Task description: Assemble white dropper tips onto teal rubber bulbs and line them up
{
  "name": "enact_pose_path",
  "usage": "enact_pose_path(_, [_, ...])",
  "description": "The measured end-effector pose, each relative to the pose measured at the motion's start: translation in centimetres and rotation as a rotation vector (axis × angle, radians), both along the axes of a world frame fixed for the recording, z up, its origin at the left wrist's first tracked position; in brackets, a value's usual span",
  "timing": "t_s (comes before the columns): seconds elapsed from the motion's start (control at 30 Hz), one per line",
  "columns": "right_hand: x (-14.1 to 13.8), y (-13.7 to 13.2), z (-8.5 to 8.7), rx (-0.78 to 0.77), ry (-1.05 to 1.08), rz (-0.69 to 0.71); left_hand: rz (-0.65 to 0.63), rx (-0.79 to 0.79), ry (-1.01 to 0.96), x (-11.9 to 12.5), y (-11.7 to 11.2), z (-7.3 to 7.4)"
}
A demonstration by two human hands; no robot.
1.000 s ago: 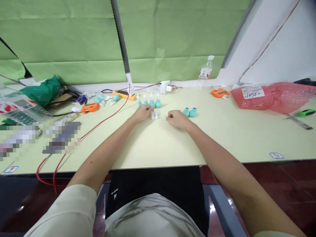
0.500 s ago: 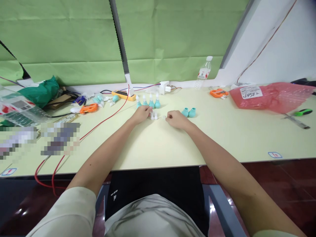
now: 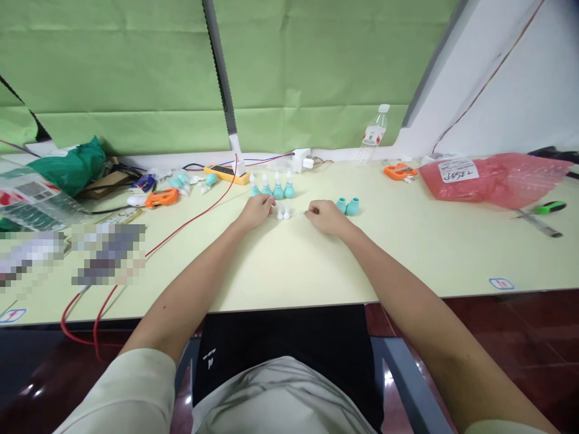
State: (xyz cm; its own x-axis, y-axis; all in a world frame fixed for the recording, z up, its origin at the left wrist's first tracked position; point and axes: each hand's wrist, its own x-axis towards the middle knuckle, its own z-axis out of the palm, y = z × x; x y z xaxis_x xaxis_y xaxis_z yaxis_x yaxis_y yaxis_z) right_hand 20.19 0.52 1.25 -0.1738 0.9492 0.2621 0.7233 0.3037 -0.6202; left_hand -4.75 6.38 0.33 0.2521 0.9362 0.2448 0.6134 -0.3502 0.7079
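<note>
Several small white nozzle tips (image 3: 283,214) stand close together on the table between my hands. Just left of them is my left hand (image 3: 257,210), its fingers curled and pressed together; whatever they may hold is hidden. My right hand (image 3: 326,217) is closed in a pinch to the right, with a tiny pale piece (image 3: 303,214) showing at its fingertips. Beyond my left hand stands a row of teal squeeze bulbs (image 3: 278,190) with white tips pointing up. Two teal bulbs (image 3: 353,207) with open tops stand behind my right hand.
Along the back are a yellow multimeter (image 3: 226,175), a white plug adapter (image 3: 301,161) and a clear bottle (image 3: 374,135). An orange tool (image 3: 400,172) and red bubble-wrap package (image 3: 493,178) lie right. A red cable (image 3: 190,224) crosses the left side near a green bag (image 3: 75,167).
My left hand has drawn slightly left, away from the white nozzle tips, which now show more fully. My right hand has barely shifted, with the pale piece still at its fingertips.
</note>
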Motion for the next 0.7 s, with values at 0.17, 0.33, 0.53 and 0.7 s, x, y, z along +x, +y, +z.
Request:
enact_pose_path(0.17, [-0.3,1.2,1.3,0.036,0.363,-0.075,0.032,0.031,-0.006,0.0,-0.4,0.0])
enact_pose_path(0.33, [-1.1,5.2,3.2,0.161,0.416,-0.061,0.039,0.075,-0.013,0.2,-0.6,0.1])
enact_pose_path(0.53, [-3.2,10.1,3.0,0.071,0.265,-0.112,0.075,0.201,-0.038,-0.1,-1.1,0.5])
enact_pose_path(0.7, [-3.8,11.8,0.7,0.011,0.220,-0.136,0.120,0.225,-0.109,0.0,-1.8,1.3])
